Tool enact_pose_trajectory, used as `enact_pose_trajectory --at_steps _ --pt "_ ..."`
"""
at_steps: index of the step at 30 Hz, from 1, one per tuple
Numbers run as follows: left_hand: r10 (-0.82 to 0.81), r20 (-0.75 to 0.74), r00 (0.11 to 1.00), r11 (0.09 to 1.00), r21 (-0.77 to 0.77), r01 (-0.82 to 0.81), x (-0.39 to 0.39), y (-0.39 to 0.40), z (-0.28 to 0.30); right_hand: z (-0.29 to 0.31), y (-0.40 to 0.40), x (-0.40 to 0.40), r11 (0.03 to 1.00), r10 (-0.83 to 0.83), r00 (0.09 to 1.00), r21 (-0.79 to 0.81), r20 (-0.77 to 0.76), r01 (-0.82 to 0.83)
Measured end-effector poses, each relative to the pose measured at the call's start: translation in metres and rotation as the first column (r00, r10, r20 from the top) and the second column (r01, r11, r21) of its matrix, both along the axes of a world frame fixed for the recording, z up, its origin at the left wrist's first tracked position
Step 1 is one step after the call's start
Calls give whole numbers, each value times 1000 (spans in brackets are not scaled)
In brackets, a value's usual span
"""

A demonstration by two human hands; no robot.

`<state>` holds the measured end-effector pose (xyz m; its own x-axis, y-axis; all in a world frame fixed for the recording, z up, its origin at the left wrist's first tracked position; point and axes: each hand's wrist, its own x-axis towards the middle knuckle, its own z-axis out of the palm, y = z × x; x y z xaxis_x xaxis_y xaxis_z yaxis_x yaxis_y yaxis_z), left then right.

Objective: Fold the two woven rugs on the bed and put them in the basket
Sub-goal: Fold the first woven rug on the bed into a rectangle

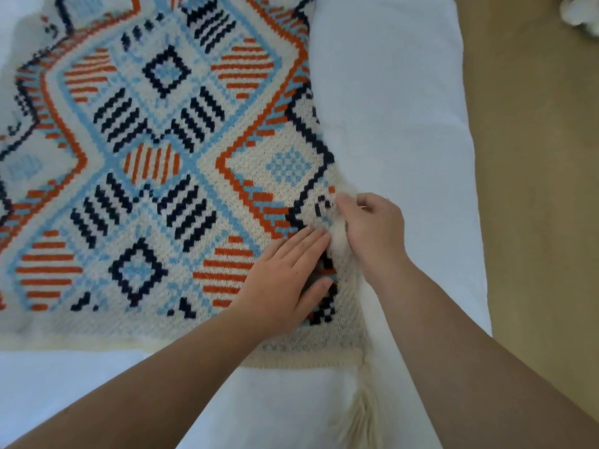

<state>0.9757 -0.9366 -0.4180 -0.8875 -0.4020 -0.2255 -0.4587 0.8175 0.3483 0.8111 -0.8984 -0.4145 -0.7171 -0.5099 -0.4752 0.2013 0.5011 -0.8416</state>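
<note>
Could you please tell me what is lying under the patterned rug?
White bedding shows around the rug and runs beneath it; anything else underneath is covered.

Bright, even, soft daylight throughout, no single source evident. Near blow-out on the white bed sheet (pixel 389 108), folds there barely readable. Only faint, diffuse shadows under the left hand (pixel 285 277) and the right hand (pixel 372 228) on the woven rug (pixel 162 157). Sharpest around the rug's middle; softer, slightly smeared toward its far left edge. Wide-angle bowing of the sheet's edge beside the rug. No glare.
</note>
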Motion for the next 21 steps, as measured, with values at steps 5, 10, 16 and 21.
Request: enact_pose_trajectory --at_steps 5,10,16,21 --pt "-30 10 1000 995 -91 31 -14 -14 -11 -11 19 5 999 48 979 -1 -196 -49" --pt "-61 81 995 982 -173 74 -34 -22 -24 -10 27 4 999 -33 971 -31 -237 26" --pt "-53 93 994 985 -162 68 -32 -14 -31 -3 28 5 995 -102 971 -18 -215 100" --pt "-1 139 990 985 -173 25 -8 -9 -30 -4 50 36 962 195 973 217 -120 -166"
